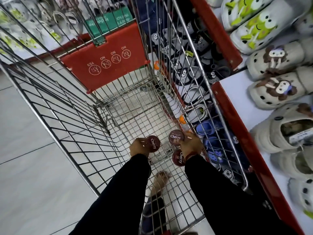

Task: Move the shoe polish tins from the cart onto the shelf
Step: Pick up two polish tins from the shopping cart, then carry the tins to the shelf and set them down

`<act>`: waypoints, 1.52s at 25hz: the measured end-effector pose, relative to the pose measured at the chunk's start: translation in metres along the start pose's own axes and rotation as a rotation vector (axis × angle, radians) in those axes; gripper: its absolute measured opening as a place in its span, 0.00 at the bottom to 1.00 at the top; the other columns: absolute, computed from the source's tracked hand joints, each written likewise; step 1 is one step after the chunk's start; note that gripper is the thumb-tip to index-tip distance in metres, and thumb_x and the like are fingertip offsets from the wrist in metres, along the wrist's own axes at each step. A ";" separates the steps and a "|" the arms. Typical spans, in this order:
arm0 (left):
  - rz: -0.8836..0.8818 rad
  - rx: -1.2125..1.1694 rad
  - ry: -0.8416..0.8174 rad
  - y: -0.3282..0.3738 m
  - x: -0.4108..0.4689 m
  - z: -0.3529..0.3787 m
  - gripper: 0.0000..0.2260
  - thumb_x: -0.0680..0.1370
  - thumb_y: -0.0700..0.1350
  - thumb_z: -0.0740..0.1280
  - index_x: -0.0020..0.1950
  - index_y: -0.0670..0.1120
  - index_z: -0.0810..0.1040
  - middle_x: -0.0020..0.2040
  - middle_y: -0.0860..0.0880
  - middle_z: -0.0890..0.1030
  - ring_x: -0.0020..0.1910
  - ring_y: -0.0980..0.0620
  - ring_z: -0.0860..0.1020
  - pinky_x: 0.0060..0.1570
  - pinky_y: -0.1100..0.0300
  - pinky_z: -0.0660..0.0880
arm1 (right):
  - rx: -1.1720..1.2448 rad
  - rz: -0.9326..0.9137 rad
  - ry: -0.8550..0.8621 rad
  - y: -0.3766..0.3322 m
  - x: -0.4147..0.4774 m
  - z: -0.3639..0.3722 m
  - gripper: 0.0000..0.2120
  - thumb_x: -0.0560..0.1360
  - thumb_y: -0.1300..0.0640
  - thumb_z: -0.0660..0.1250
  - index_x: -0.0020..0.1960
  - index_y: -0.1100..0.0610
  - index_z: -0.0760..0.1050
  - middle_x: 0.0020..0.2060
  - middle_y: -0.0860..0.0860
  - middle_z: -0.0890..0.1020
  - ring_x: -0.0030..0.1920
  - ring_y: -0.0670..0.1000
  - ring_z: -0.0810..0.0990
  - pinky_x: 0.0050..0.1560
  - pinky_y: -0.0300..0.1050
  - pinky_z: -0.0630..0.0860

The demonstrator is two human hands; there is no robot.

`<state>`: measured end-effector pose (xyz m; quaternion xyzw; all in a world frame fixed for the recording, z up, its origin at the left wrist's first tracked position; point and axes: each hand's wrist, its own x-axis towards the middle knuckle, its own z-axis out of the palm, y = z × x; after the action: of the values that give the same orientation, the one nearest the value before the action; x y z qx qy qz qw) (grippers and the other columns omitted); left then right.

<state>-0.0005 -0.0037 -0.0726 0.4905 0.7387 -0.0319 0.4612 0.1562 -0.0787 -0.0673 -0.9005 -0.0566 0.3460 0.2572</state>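
Both my arms reach down into a wire shopping cart (71,126). My left hand (138,147) grips a round dark red "Cherry" polish tin (153,144) by its edge. My right hand (191,145) holds a second "Cherry" tin (176,137) at the cart's right side. A third tin (178,157) lies on the cart floor just under my right wrist, partly hidden by it. The shelf (237,106), white with a red edge, runs along the right of the cart.
The shelf carries rows of pale clogs (274,92) with cartoon charms, and darker clogs fill the lower level behind the cart's right wall. The cart's red child-seat flap (108,60) stands at the far end. Grey floor tiles (25,141) lie to the left. My foot shows beneath the cart.
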 end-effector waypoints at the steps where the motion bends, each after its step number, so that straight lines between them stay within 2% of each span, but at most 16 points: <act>1: -0.023 -0.046 0.010 0.001 -0.005 -0.003 0.13 0.74 0.42 0.72 0.59 0.43 0.83 0.56 0.43 0.86 0.59 0.44 0.82 0.54 0.59 0.75 | 0.028 0.006 -0.008 0.001 -0.001 -0.002 0.20 0.69 0.62 0.77 0.61 0.61 0.83 0.55 0.60 0.87 0.54 0.58 0.86 0.46 0.38 0.75; 5: -0.073 -0.172 0.062 0.004 -0.039 -0.020 0.13 0.73 0.45 0.73 0.57 0.46 0.85 0.52 0.44 0.88 0.54 0.46 0.84 0.52 0.61 0.76 | 0.162 0.042 -0.078 -0.002 -0.017 -0.018 0.20 0.70 0.67 0.76 0.62 0.64 0.82 0.54 0.63 0.86 0.52 0.61 0.87 0.53 0.53 0.84; 7: -0.038 -0.235 0.093 0.008 -0.064 -0.032 0.14 0.73 0.45 0.74 0.57 0.45 0.86 0.50 0.43 0.88 0.53 0.46 0.85 0.51 0.63 0.75 | 0.270 0.079 -0.118 -0.006 -0.032 -0.031 0.21 0.71 0.68 0.75 0.63 0.67 0.80 0.56 0.66 0.85 0.53 0.64 0.86 0.56 0.60 0.83; 10: 0.026 -0.363 0.118 0.016 -0.105 -0.051 0.13 0.73 0.44 0.74 0.57 0.43 0.85 0.51 0.41 0.88 0.54 0.44 0.86 0.52 0.62 0.77 | 0.380 0.060 -0.106 -0.015 -0.062 -0.056 0.19 0.71 0.68 0.76 0.61 0.69 0.80 0.56 0.65 0.85 0.54 0.63 0.86 0.56 0.61 0.83; 14: 0.162 -0.514 0.110 0.026 -0.178 -0.078 0.16 0.73 0.40 0.75 0.59 0.38 0.83 0.54 0.37 0.86 0.55 0.38 0.84 0.59 0.46 0.81 | 0.508 -0.025 -0.064 -0.022 -0.121 -0.112 0.20 0.71 0.68 0.76 0.62 0.68 0.80 0.56 0.62 0.86 0.53 0.60 0.87 0.56 0.58 0.83; 19: 0.328 -0.592 0.136 0.047 -0.266 -0.101 0.17 0.73 0.41 0.75 0.60 0.37 0.82 0.56 0.38 0.86 0.56 0.43 0.84 0.56 0.55 0.79 | 0.788 -0.124 -0.042 -0.028 -0.193 -0.202 0.18 0.74 0.72 0.70 0.64 0.73 0.76 0.57 0.69 0.82 0.51 0.58 0.82 0.60 0.60 0.80; 21: 0.394 -0.654 0.078 0.059 -0.303 -0.107 0.17 0.73 0.40 0.75 0.60 0.36 0.81 0.56 0.39 0.85 0.52 0.47 0.83 0.57 0.55 0.79 | 0.878 -0.192 -0.012 -0.028 -0.220 -0.243 0.17 0.74 0.72 0.71 0.62 0.74 0.77 0.54 0.67 0.83 0.50 0.56 0.81 0.57 0.56 0.82; 23: 0.481 -0.694 0.010 0.071 -0.338 -0.111 0.17 0.75 0.39 0.74 0.62 0.35 0.81 0.55 0.39 0.84 0.49 0.49 0.80 0.57 0.54 0.80 | 0.918 -0.312 0.061 -0.026 -0.244 -0.284 0.17 0.73 0.71 0.73 0.60 0.74 0.78 0.49 0.63 0.82 0.42 0.48 0.84 0.43 0.41 0.85; 24: 0.531 -0.705 -0.013 0.079 -0.355 -0.112 0.17 0.75 0.38 0.73 0.63 0.34 0.80 0.54 0.38 0.84 0.49 0.49 0.80 0.54 0.56 0.80 | 0.937 -0.372 0.102 -0.024 -0.256 -0.305 0.17 0.72 0.71 0.74 0.60 0.74 0.78 0.49 0.62 0.83 0.37 0.44 0.85 0.37 0.34 0.83; 25: 0.579 -0.725 -0.038 0.086 -0.370 -0.114 0.17 0.76 0.37 0.72 0.63 0.34 0.80 0.56 0.37 0.84 0.50 0.49 0.80 0.53 0.58 0.80 | 0.963 -0.409 0.126 -0.023 -0.264 -0.324 0.18 0.72 0.71 0.74 0.60 0.74 0.78 0.50 0.63 0.83 0.35 0.43 0.85 0.34 0.32 0.82; 26: 0.627 -0.750 -0.078 0.095 -0.387 -0.116 0.17 0.76 0.36 0.72 0.64 0.34 0.79 0.58 0.36 0.83 0.52 0.48 0.80 0.54 0.57 0.81 | 0.987 -0.437 0.148 -0.020 -0.274 -0.344 0.18 0.72 0.70 0.74 0.61 0.73 0.78 0.52 0.65 0.84 0.39 0.46 0.85 0.36 0.34 0.83; 28: 0.729 -0.780 -0.188 0.115 -0.426 -0.117 0.18 0.75 0.37 0.73 0.65 0.35 0.79 0.60 0.35 0.83 0.56 0.43 0.82 0.62 0.47 0.79 | 1.002 -0.502 0.228 -0.012 -0.292 -0.386 0.19 0.72 0.67 0.76 0.61 0.69 0.80 0.55 0.66 0.85 0.49 0.55 0.86 0.46 0.44 0.86; 30: 0.841 -0.757 -0.262 0.135 -0.463 -0.111 0.18 0.75 0.38 0.74 0.65 0.36 0.79 0.59 0.34 0.83 0.59 0.40 0.82 0.64 0.44 0.77 | 1.025 -0.555 0.327 0.000 -0.308 -0.428 0.19 0.71 0.63 0.77 0.61 0.65 0.82 0.54 0.62 0.86 0.52 0.57 0.87 0.53 0.51 0.84; 33: 0.957 -0.744 -0.388 0.163 -0.517 -0.089 0.14 0.75 0.38 0.74 0.60 0.41 0.81 0.58 0.35 0.83 0.56 0.41 0.83 0.60 0.48 0.80 | 1.120 -0.609 0.452 0.024 -0.329 -0.485 0.18 0.70 0.63 0.78 0.59 0.63 0.83 0.52 0.59 0.87 0.46 0.52 0.88 0.47 0.43 0.85; 35: 1.006 -0.724 -0.465 0.177 -0.545 -0.070 0.14 0.75 0.38 0.74 0.61 0.40 0.82 0.58 0.36 0.84 0.58 0.40 0.83 0.62 0.46 0.78 | 1.176 -0.627 0.520 0.044 -0.339 -0.515 0.17 0.70 0.64 0.77 0.58 0.64 0.83 0.53 0.60 0.87 0.43 0.51 0.87 0.43 0.38 0.84; 38: 1.075 -0.663 -0.595 0.194 -0.591 -0.029 0.16 0.75 0.37 0.74 0.62 0.38 0.81 0.56 0.38 0.84 0.54 0.45 0.82 0.58 0.51 0.79 | 1.220 -0.616 0.669 0.084 -0.353 -0.561 0.15 0.70 0.64 0.78 0.57 0.63 0.83 0.53 0.58 0.86 0.47 0.55 0.88 0.43 0.38 0.84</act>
<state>0.1824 -0.3003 0.4437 0.5916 0.2065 0.2949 0.7214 0.2497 -0.4880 0.4523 -0.5992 -0.0229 -0.0629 0.7978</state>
